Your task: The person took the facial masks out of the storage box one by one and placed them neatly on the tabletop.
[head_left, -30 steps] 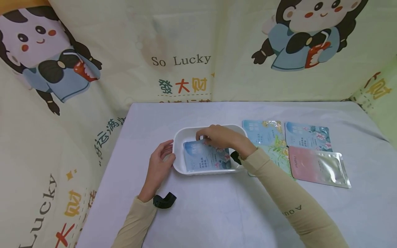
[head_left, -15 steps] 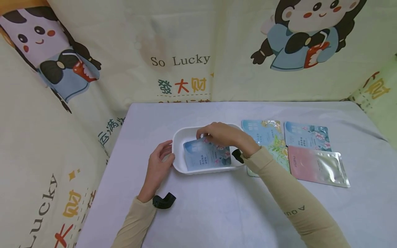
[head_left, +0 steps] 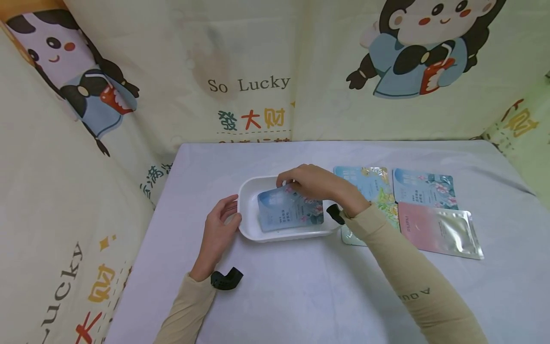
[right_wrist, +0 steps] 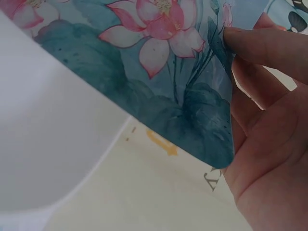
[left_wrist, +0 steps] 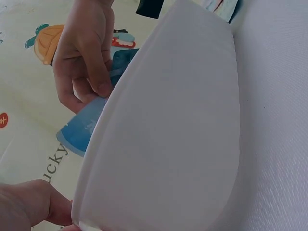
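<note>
A white tray (head_left: 248, 230) stands on the cloth-covered table, its outer wall (left_wrist: 168, 125) filling the left wrist view. My left hand (head_left: 220, 229) holds the tray's left end, thumb and fingers at the rim. Over the tray, my right hand (head_left: 315, 182) pinches the far edge of a blue sheet-mask packet (head_left: 289, 211). Pink lotus flowers (right_wrist: 163, 29) on the packet show large in the right wrist view. The packet is raised and tilted, its far corner partly covered by my right hand.
Right of the tray lie more packets: a blue one with yellow flowers (head_left: 358, 180), a green one partly under my right forearm (head_left: 386, 209), a blue floral one (head_left: 423, 188) and a pink-silver one (head_left: 440, 231). A printed curtain (head_left: 253, 43) hangs behind the table (head_left: 275, 296).
My right hand has moved up and slightly to the right, lifting the blue packet from the tray's floor. The left hand keeps its place on the tray.
</note>
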`<state>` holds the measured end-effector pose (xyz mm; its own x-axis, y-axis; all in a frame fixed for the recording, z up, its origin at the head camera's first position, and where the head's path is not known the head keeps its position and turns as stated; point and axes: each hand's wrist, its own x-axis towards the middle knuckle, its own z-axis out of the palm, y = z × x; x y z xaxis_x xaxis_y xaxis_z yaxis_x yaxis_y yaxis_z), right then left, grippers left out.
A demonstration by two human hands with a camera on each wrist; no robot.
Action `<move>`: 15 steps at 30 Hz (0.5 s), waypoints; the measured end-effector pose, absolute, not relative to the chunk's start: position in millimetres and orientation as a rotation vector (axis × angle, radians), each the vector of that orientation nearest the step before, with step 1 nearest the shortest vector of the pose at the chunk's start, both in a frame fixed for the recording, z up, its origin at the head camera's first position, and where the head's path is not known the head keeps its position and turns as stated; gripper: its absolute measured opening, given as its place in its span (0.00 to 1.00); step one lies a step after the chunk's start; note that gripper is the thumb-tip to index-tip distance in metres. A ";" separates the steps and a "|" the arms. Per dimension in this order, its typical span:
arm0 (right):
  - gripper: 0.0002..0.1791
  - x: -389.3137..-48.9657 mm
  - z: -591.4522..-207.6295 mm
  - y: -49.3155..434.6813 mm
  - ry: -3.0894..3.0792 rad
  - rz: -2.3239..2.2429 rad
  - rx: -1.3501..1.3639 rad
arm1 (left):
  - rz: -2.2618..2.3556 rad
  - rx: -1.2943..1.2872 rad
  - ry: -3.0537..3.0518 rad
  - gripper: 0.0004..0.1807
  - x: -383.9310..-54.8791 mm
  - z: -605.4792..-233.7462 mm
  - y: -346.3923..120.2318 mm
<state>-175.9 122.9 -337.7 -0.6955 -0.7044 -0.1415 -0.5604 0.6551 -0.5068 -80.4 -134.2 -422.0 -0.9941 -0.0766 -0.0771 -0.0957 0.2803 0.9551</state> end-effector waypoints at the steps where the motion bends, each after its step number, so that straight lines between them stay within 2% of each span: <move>1: 0.15 -175.6 -336.6 123.9 2.556 -0.618 -1.012 | 1.867 -0.165 2.503 0.27 -80.4 -422.0 -134.3; 15: 0.15 -171.3 -320.2 142.7 2.619 -0.618 -0.987 | 1.874 -0.148 2.507 0.26 -82.4 -425.2 -136.7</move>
<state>-171.3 142.7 -320.2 -0.7297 -0.6760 -0.1026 -0.5587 0.6760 -0.4804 -82.4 -136.7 -425.2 -0.9955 -0.0710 -0.0626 -0.0801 0.2803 0.9566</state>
